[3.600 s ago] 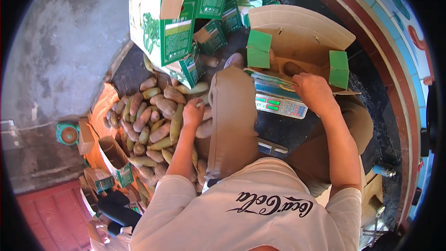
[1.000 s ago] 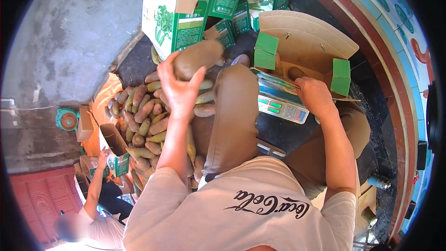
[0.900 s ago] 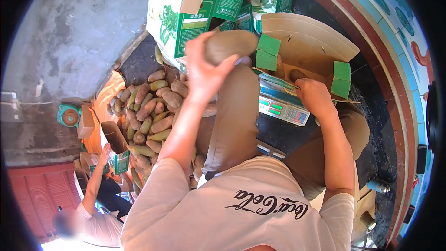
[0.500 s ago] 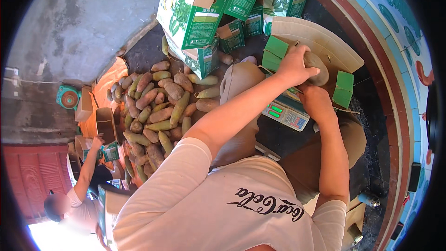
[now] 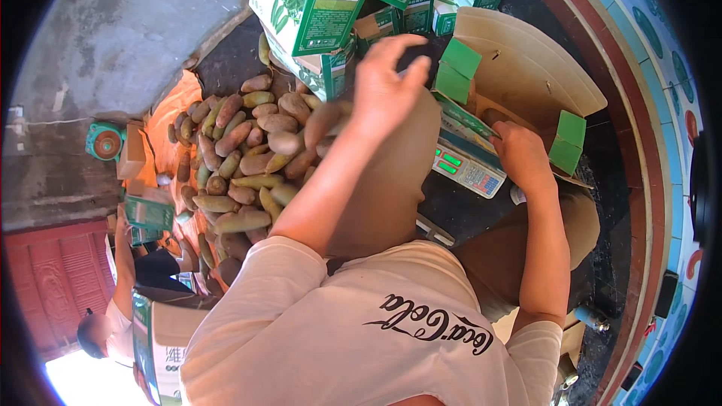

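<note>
My left hand (image 5: 387, 86) is raised between the radish pile and the open carton, its fingers spread and slightly blurred, with nothing visible in them. A motion-blurred radish (image 5: 322, 125) shows over the pile, just left of my left wrist. My right hand (image 5: 520, 152) is closed on the near edge of an open cardboard carton (image 5: 526, 68) with green flaps. Part of a brown radish (image 5: 492, 116) shows inside the carton. The carton rests on a digital scale (image 5: 470, 171) with lit green displays. Many soil-covered green and brown radishes (image 5: 256, 180) lie heaped on the left.
Green-and-white printed cartons (image 5: 331, 15) stand stacked at the far side. A red-brown curb (image 5: 639, 203) and tiled wall run along the right. Another person (image 5: 124, 323) handles a green box (image 5: 149, 212) at the left. A green fan (image 5: 104, 140) stands by the wall.
My left hand has left the carton, where it held a radish, and swung left toward the pile with its fingers opened. My right hand stays at the carton's near edge.
</note>
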Available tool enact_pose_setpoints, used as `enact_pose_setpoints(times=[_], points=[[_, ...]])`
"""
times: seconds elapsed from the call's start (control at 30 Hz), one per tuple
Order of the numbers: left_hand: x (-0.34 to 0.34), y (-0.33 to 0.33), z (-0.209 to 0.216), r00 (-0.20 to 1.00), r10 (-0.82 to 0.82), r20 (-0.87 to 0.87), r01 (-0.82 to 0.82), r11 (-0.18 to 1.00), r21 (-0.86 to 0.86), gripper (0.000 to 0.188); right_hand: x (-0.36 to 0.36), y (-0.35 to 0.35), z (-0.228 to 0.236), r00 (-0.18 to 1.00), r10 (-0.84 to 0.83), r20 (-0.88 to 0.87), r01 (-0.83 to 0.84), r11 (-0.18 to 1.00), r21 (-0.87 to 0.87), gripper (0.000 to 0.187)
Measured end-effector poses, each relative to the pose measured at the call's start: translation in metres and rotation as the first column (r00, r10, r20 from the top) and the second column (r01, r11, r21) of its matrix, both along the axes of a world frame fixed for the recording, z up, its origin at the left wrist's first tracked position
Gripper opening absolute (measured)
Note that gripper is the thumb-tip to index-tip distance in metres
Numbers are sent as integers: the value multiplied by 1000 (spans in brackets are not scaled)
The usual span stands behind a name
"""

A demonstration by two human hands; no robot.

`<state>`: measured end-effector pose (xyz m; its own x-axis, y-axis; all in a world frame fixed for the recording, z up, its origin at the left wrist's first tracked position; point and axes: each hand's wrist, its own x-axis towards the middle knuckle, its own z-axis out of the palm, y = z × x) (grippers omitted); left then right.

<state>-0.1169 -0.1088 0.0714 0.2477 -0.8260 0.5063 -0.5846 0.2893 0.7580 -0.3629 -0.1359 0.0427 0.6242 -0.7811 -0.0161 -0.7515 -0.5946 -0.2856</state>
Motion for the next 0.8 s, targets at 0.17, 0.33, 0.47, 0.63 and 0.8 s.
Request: enact_pose_setpoints(times=[0.17, 0.33, 0.47, 0.63, 0.8], points=[[73, 27, -53, 963, 270, 3, -268, 955, 124, 21, 0, 1, 3, 1000, -3, 5, 3, 1000, 14, 13], [130, 74, -131, 903, 382, 196, -427, 845, 321, 19, 2, 1, 6, 1000, -19, -15, 19, 999, 32, 12], [147, 109, -195, 867, 410, 283, -489, 592, 640, 27, 3, 2, 8, 1000, -31, -5, 31, 999, 32, 12], [160, 160, -273, 841, 251, 479, -541, 398, 740, 43, 4, 2, 10, 998, -55, 11, 55, 998, 40, 12], [147, 180, -279, 864, 138, 484, -494, 53, 868, 69, 5, 1, 9, 996, -87, -31, 89, 992, 88, 14]])
